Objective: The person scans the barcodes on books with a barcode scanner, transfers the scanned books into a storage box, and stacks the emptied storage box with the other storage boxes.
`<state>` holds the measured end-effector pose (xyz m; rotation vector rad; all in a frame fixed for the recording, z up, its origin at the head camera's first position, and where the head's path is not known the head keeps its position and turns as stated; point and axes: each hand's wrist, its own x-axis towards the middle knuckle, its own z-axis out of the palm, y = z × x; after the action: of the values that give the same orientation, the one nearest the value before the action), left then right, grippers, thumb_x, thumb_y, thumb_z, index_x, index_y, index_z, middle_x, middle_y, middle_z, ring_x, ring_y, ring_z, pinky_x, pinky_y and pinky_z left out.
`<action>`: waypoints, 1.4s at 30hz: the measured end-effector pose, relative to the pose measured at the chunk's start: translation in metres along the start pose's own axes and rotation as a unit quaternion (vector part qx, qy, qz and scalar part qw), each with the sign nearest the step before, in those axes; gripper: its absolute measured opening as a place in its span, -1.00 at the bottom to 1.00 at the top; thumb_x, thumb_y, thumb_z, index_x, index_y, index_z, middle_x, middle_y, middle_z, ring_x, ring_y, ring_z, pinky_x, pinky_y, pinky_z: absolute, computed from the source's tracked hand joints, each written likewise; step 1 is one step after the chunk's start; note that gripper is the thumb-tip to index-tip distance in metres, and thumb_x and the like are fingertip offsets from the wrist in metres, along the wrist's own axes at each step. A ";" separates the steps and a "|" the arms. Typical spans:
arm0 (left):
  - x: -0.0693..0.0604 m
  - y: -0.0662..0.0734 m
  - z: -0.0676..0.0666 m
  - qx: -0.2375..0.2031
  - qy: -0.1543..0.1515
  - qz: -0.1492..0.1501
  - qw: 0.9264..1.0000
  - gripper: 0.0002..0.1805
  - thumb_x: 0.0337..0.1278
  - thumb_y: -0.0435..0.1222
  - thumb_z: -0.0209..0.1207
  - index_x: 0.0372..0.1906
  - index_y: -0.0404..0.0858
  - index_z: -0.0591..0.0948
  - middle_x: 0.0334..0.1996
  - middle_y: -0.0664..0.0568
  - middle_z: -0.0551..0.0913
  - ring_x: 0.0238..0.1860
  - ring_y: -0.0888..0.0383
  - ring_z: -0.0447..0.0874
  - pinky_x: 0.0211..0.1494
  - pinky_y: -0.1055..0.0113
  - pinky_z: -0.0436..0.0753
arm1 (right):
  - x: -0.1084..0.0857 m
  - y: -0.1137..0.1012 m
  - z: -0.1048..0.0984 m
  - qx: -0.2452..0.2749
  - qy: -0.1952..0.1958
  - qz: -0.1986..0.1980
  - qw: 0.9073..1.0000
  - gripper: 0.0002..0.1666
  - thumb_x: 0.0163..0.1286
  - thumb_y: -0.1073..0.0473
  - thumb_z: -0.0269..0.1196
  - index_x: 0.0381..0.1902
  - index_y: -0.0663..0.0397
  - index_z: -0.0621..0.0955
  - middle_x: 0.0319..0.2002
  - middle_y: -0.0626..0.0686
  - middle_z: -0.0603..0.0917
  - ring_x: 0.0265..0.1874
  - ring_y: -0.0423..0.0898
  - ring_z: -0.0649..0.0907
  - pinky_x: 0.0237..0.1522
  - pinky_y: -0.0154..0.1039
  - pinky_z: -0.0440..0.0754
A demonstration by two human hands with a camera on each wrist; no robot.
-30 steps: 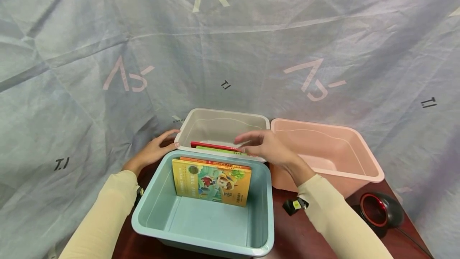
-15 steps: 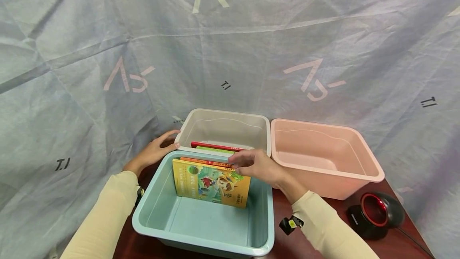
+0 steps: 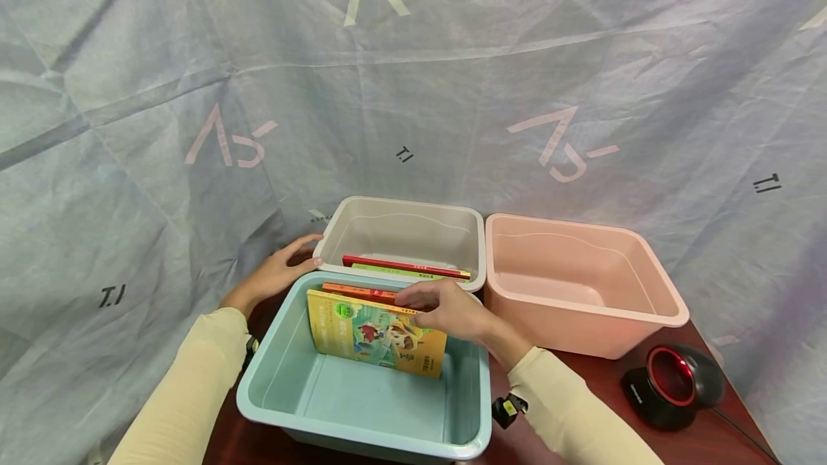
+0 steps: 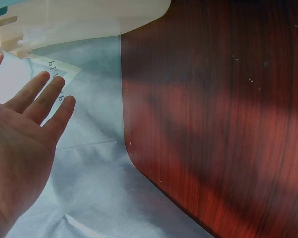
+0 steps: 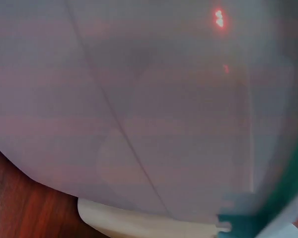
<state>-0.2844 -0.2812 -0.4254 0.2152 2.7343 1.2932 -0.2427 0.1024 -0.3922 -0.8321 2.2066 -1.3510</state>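
A yellow picture book (image 3: 377, 336) stands in the blue bin (image 3: 278, 413), leaning against its far wall. My right hand (image 3: 452, 313) pinches its top edge toward the right, with fingers behind and the thumb in front. An orange-spined book (image 3: 355, 290) stands just behind, partly covered by that hand. My left hand (image 3: 274, 273) touches the left rim of the grey bin (image 3: 413, 217); in the left wrist view its fingers (image 4: 42, 104) are spread and fairly straight. Red (image 3: 407, 265) and green (image 3: 394, 273) books stand at the grey bin's near wall. The right wrist view does not show the hand.
A pink bin (image 3: 581, 307) stands right of the grey one. At the right of the dark red wooden table (image 3: 543, 407) sits a black device with a glowing red ring (image 3: 672, 377) and a cable. A grey sheet (image 3: 413, 92) hangs behind.
My right hand has come from above the grey bin, nearer and slightly left, onto the yellow book's top edge. That book has shifted slightly toward me. The left hand has stayed put.
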 end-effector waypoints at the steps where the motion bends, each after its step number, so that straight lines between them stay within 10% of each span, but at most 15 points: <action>1: 0.000 0.000 0.000 0.000 0.000 -0.001 1.000 -0.25 0.47 0.11 0.16 0.63 0.19 0.17 0.54 -0.22 0.36 0.52 -0.30 0.34 0.42 -0.37 0.37 | 0.001 0.000 0.002 -0.005 0.001 -0.002 1.000 -0.55 0.44 0.27 0.32 0.27 -0.02 0.67 0.22 0.02 0.73 0.22 -0.01 0.71 0.19 -0.06 0.71; 21: 0.002 -0.003 0.000 0.006 0.003 -0.005 1.000 -0.28 0.45 0.16 0.15 0.61 0.25 0.21 0.52 -0.18 0.39 0.52 -0.27 0.35 0.45 -0.36 0.35 | 0.013 0.006 0.015 -0.045 -0.009 -0.003 0.999 -0.64 0.42 0.34 0.31 0.12 -0.03 0.76 0.14 0.07 0.77 -0.10 -0.18 0.74 -0.18 -0.30 0.67; 26: 0.002 -0.004 0.001 0.007 0.004 -0.005 1.000 -0.29 0.46 0.15 0.14 0.60 0.25 0.21 0.53 -0.18 0.38 0.52 -0.27 0.35 0.45 -0.34 0.37 | 0.007 0.000 0.010 -0.061 0.002 0.006 0.998 -0.65 0.44 0.28 0.31 0.12 -0.11 0.77 0.03 -0.01 0.82 -0.55 -0.22 0.53 -0.48 -0.34 0.47; 42: -0.003 -0.001 -0.003 0.000 0.005 0.016 1.000 -0.20 0.45 0.13 0.18 0.64 0.07 0.19 0.49 -0.23 0.43 0.48 -0.30 0.37 0.41 -0.33 0.39 | -0.036 -0.094 -0.054 0.006 0.040 -0.055 0.998 -0.59 0.43 0.33 0.28 0.19 -0.02 0.73 -0.12 0.13 0.85 -0.27 -0.01 0.83 -0.20 -0.18 0.79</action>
<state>-0.2822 -0.2844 -0.4242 0.2554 2.7500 1.3046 -0.2252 0.1290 -0.2826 -0.9217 2.2394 -1.4702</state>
